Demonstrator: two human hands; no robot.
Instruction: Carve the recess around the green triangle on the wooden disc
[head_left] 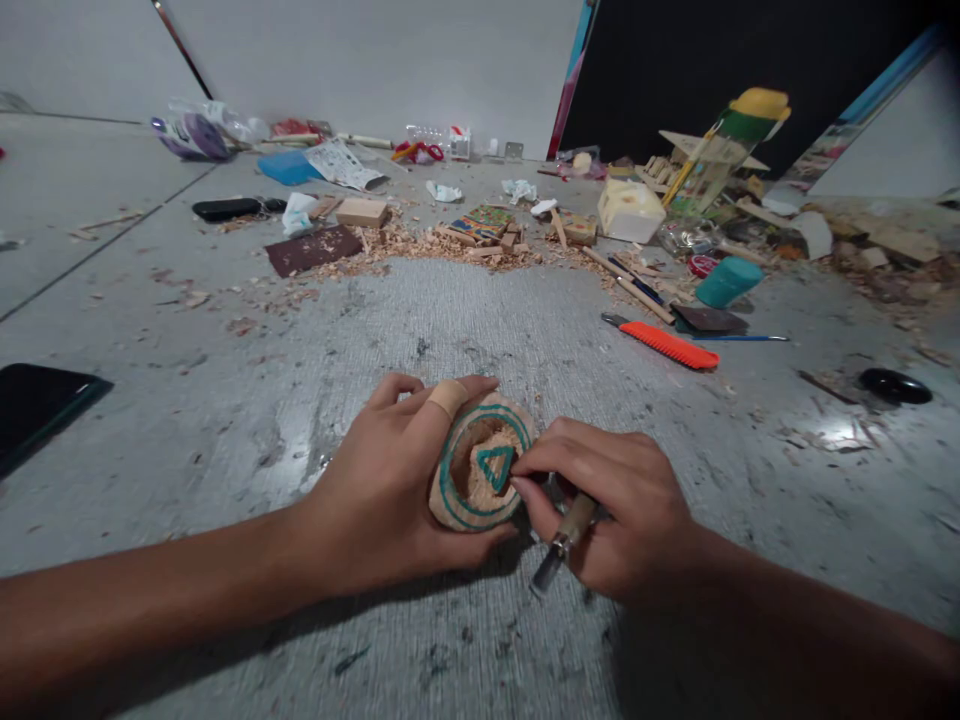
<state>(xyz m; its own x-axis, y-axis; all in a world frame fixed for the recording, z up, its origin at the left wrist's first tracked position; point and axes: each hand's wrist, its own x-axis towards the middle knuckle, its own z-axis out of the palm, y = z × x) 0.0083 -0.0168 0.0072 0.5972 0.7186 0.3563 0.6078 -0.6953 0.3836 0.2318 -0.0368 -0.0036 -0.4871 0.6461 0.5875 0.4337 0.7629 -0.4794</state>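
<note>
My left hand (382, 485) grips a rounded block of wood (444, 500) from its left side, thumb below and fingers over the top. A tan bandage wraps one finger. Green rings are drawn round the block's rim, and inside the carved hollow stands a raised part with a green triangle (495, 468) on it. Wood crumbs lie in the hollow. My right hand (611, 490) is closed, thumb and forefinger pinched at the block's right edge. Tucked in its curled fingers is a carving chisel (576, 525) with a wooden handle, its metal blade pointing down and left.
An orange utility knife (667, 345) lies right of centre, with a teal cylinder (727, 283) behind it. Wood shavings (420, 243) and scraps spread across the back. A dark phone (45, 405) lies at left, a black glossy object (895, 386) at right. A pencil holder (724, 150) stands at back right.
</note>
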